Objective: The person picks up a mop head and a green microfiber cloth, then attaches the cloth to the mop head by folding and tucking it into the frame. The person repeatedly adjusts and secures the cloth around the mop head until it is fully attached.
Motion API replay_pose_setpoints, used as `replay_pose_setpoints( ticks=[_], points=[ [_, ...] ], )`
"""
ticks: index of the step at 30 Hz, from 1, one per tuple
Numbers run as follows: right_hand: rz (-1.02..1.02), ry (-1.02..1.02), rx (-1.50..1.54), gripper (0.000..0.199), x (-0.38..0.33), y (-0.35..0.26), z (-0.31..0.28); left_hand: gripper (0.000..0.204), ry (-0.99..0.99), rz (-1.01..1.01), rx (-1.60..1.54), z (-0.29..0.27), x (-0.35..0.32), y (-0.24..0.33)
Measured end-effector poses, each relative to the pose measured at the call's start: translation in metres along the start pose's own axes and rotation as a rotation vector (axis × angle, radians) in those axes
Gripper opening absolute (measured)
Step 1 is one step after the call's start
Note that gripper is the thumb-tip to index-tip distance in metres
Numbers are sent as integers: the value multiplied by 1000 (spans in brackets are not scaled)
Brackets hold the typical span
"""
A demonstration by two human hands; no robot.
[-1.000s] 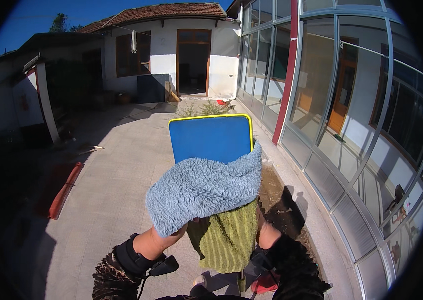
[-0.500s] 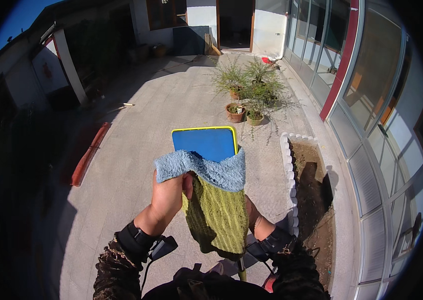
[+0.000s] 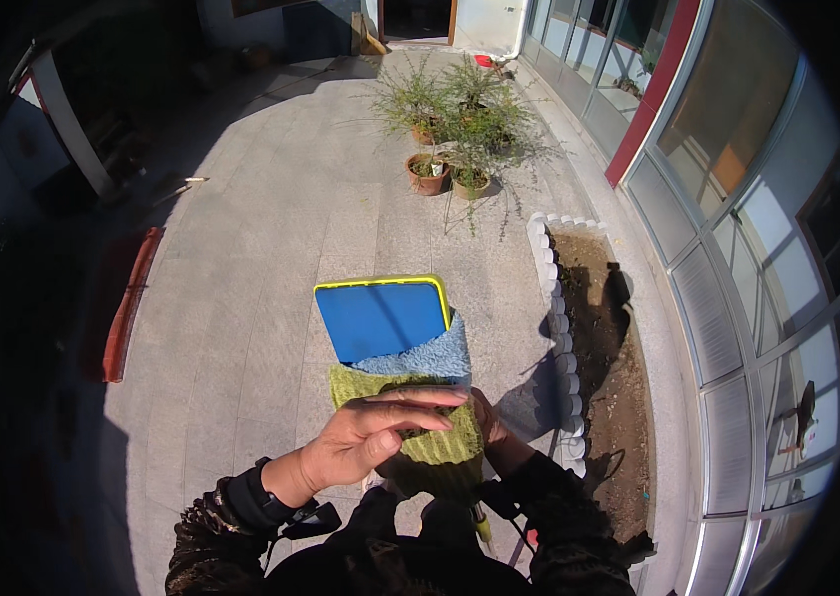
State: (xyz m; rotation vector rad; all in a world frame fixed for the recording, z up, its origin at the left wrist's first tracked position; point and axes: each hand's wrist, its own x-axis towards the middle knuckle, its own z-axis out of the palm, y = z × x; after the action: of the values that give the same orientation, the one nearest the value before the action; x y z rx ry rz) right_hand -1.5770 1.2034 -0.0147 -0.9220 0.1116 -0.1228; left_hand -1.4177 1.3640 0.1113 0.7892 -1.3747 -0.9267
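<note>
In front of me a flat mop head, a blue plate [image 3: 380,320] with a yellow rim, points away from my body. A plush mop pad covers its near part: the outer face is green and ribbed [image 3: 458,447], and a light blue band [image 3: 438,356] crosses the plate. My left hand [image 3: 370,429] lies on the green face with its fingers stretched out. At the pad's right edge my right hand [image 3: 501,439] grips the mop from behind, its fingers mostly hidden. Below the pad shows a short piece of the pole [image 3: 481,521].
Potted plants [image 3: 430,177] stand ahead on the paved yard. To the right runs a soil bed [image 3: 604,387] with a white scalloped border [image 3: 561,328], beside a glazed wall [image 3: 733,258]. A long red object [image 3: 134,303] lies at the left.
The left hand has let go of the light blue edge and now rests flat on the green face. More of the blue plate shows. The view has tipped downward.
</note>
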Motion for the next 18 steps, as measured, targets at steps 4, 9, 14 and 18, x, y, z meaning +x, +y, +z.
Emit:
replay_pose_setpoints(
  ticks=[4, 9, 14, 18],
  points=[
    [-275, 31, -538, 57, 7, 29, -16, 37, -140, 238, 1121, -17, 17, -23],
    [-239, 43, -229, 66, 8, 38, -28, 38, 45, 461, 1548, -37, 25, -62],
    [-202, 75, -201, 61, 8, 50, -47, 40, 85, 415, 1614, -46, 39, -83],
    [-214, 122, -249, 61, 9, 56, -58, 29, 158, 322, 1571, -52, 57, -71]
  ],
)
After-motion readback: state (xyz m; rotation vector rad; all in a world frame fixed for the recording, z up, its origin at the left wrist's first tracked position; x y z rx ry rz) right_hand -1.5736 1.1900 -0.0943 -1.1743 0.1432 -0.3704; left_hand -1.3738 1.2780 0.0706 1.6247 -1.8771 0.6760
